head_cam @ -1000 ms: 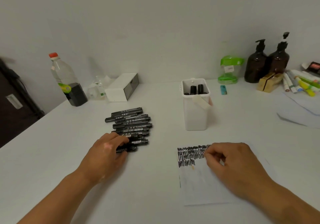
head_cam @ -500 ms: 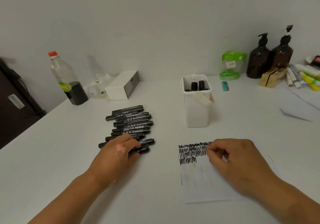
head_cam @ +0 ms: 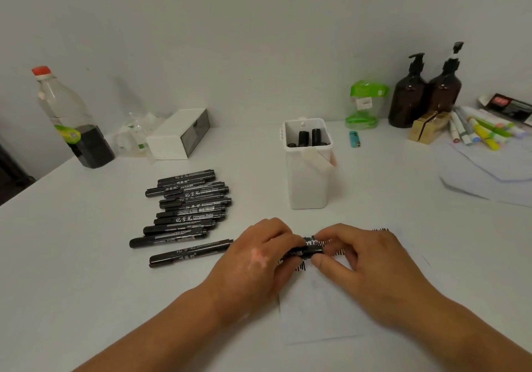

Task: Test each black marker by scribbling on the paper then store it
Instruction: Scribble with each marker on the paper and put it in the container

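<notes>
Black marker (head_cam: 308,250) over paper (head_cam: 316,314), left hand (head_cam: 259,259) fingers curled round it, right hand (head_cam: 362,259) fingers pinching its end

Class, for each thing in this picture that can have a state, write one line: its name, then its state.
held marker, level, gripped at both ends
left hand, grips the held marker
right hand, pinches the held marker
marker pile, lying flat, untouched
white holder, upright, stored markers standing inside
paper, flat, scribbled along far edge
plastic bottle, upright, capped, partly full
</notes>
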